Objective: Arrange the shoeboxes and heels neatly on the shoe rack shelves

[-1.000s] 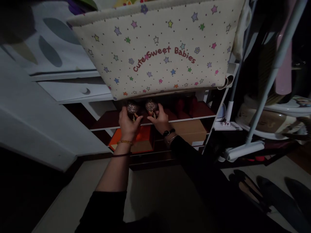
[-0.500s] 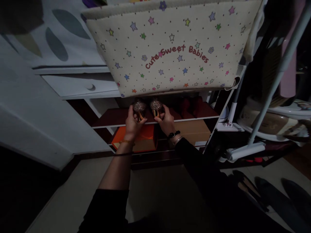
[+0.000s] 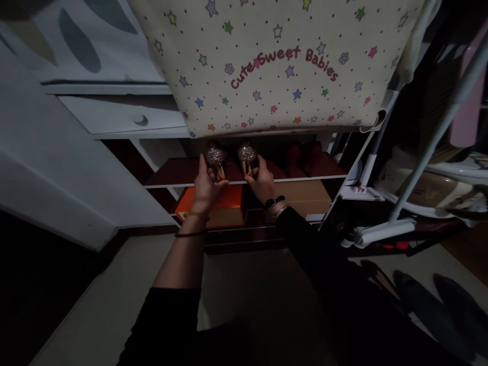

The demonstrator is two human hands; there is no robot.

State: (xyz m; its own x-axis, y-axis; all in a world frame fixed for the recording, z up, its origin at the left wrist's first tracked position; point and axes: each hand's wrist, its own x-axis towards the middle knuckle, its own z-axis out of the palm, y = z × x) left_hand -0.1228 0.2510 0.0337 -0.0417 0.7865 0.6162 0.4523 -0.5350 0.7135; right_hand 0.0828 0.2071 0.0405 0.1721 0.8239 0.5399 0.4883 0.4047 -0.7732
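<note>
Two glittery shoes stand side by side on the dark red shelf (image 3: 171,173), their sparkling ends toward the back and their tan openings toward me. My left hand (image 3: 208,185) is closed round the near end of the left glittery shoe (image 3: 216,157), thumb on its right side. With thumb and fingers, my right hand (image 3: 262,180) grips the right glittery shoe (image 3: 247,156) at its near end. Further right on the same shelf is a pair of dark red shoes (image 3: 303,157), dim in the shadow.
A cream star-print fabric (image 3: 274,109) hangs low over the shelf. Below are an orange box (image 3: 229,203) and a brown cardboard box (image 3: 305,197). A mop (image 3: 385,233) leans at right, beside stacked basins (image 3: 412,178). Dark shoes (image 3: 430,305) lie on the floor.
The whole scene sits a little higher in the picture as my head tilts down. Both hands stay at the glittery shoes, which appear nearly unmoved on the shelf.
</note>
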